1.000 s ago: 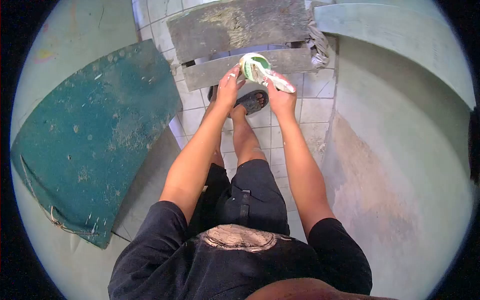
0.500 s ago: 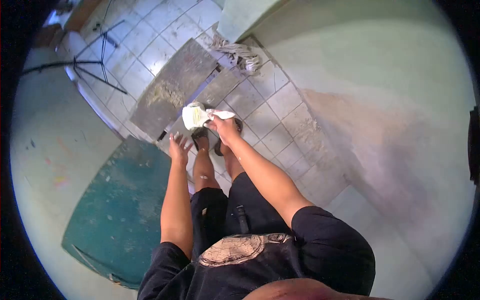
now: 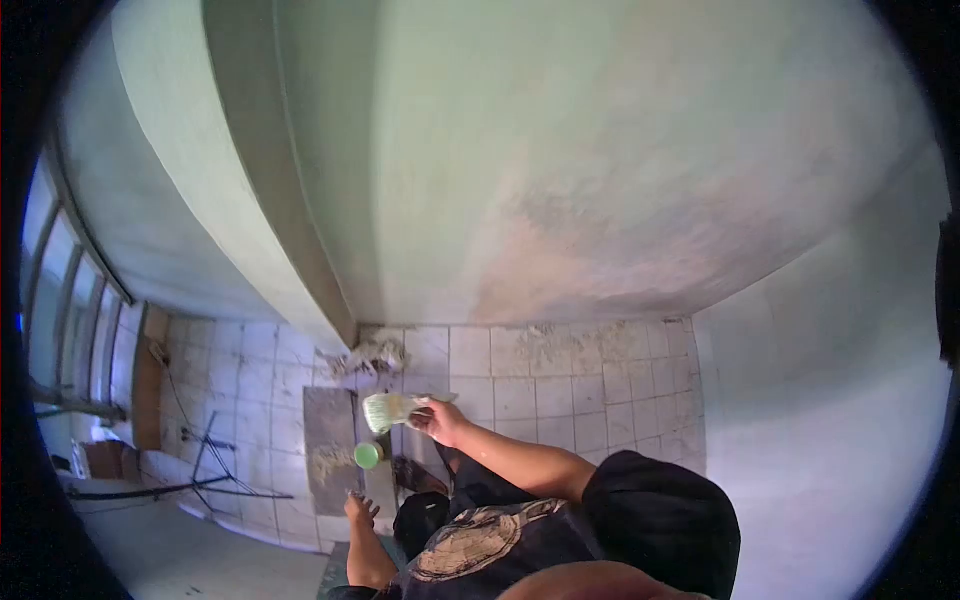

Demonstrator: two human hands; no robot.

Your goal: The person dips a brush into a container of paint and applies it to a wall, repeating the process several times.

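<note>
A wide paintbrush [image 3: 383, 412] with pale, greenish bristles is held by its light handle in my right hand [image 3: 438, 422], with the bristles pointing left. Just below the brush in the head view is a small round container [image 3: 368, 456] with green paint in it. My left hand [image 3: 361, 509] hangs lower, beyond the container, its fingers apart and nothing in them.
A worn grey board [image 3: 328, 425] lies on the tiled floor [image 3: 560, 398]. Left of it stands a black tripod [image 3: 212, 470]. A crumpled cloth [image 3: 378, 357] lies by the pillar [image 3: 215, 190]. Ahead rises a patchy, stained green wall [image 3: 600, 200].
My view has swung up toward the wall and pillar. The green paint now shows in the container below the brush. The brush stays in my right hand; my left hand appears lower.
</note>
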